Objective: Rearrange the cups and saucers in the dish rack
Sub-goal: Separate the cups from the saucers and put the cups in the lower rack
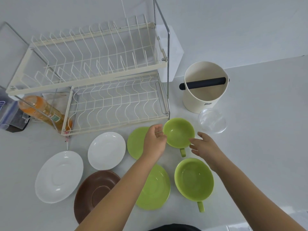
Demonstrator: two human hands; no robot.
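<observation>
Green glazed ceramic, the far cup (178, 132) stands upright on the white counter (260, 147), just in front of the right corner of the dish rack (93, 77), its handle pointing toward the person. The left hand (155, 140) is beside the cup's left rim with loosely curled fingers; contact cannot be confirmed, and it grips nothing. The right hand (204, 145) is at the cup's right side, fingers spread and relaxed, fingertips at or close to the wall, also holding nothing. A second green cup (194, 179) stands nearer, with two green saucers (153, 189) to its left, the far one partly under the left hand. Two white saucers (106, 150) and a brown saucer (93, 192) lie farther left. Both tiers of the rack carry no crockery.

Handling, as a judgement: the cup is rigid, moderately heavy for its size, smooth and probably slippery, and would chip or break if knocked against the rack's wires. A two-handed hold on opposite walls, or a hooked finger through the handle, suits it best; the rim alone gives a poor grip. A cream tub (205, 90) and a clear lid (212, 121) stand to the right.
</observation>
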